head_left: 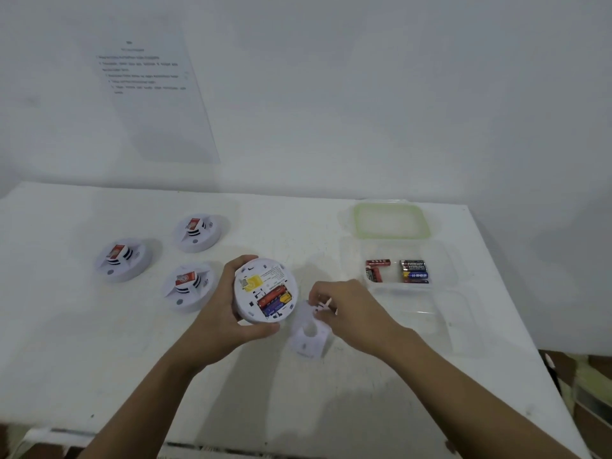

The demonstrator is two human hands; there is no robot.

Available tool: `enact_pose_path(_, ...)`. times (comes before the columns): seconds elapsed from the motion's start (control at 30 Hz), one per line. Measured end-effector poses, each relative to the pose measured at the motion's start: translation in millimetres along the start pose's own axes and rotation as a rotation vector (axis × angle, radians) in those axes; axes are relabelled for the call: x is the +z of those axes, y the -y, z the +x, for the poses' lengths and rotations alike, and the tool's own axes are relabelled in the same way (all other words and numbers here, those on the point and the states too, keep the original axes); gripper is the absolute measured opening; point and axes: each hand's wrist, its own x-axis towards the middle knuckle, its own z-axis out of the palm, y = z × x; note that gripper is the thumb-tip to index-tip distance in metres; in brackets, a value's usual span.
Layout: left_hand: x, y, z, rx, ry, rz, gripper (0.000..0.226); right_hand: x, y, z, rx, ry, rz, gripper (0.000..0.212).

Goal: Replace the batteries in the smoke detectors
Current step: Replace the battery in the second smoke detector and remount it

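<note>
a white bench [132,359] stands against a white wall with a printed sheet [155,94] on it. three smoke detectors [124,260] sit at the left. at the right a clear box [443,260] holds loose batteries [414,271], with a green-rimmed lid [390,220] behind it. mid-bench the left grip [225,313] clasps an upturned detector [265,289] — cells [275,298] showing in its open bay — while the right grip [347,309] pinches the white cover [309,332] just beside it.

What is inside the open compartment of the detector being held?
A red battery beside a blue-and-yellow battery. The left hand covers the detector at its left edge.
</note>
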Motion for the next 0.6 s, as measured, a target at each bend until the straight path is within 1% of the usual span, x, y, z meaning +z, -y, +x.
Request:
enact_pose_path(0.13,0,-1,-3,-0.003,-0.016,-0.02,0.095,6,-2,0,-0.051,0.06,-0.182,0.016)
enact_pose_path(0.27,1,-5,-4,0.01,0.011,-0.028,0.096,5,-3,-3,-0.064,0.081,-0.233,0.018)
enact_pose_path(0.33,2,-8,-4,0.01,0.029,-0.035,0.096,-1,-2,-5,-0.038,-0.005,-0.109,0.013)
enact_pose_path(0.4,4,-12,-3,0.011,0.039,-0.039,0.097,-10,2,-7,0.021,-0.139,0.144,0.008)
enact_pose_path(0.47,6,-18,-1,0.012,0.043,-0.04,0.097,-23,8,-8,0.06,-0.242,0.38,0.007)
enact_pose_path(0.53,9,-27,3,0.026,0.057,-0.047,0.097,-37,14,-11,0.063,-0.301,0.513,0.008)
enact_pose_path(0.6,13,-36,8,0.046,0.075,-0.054,0.097,-49,20,-16,0.049,-0.323,0.571,0.008)
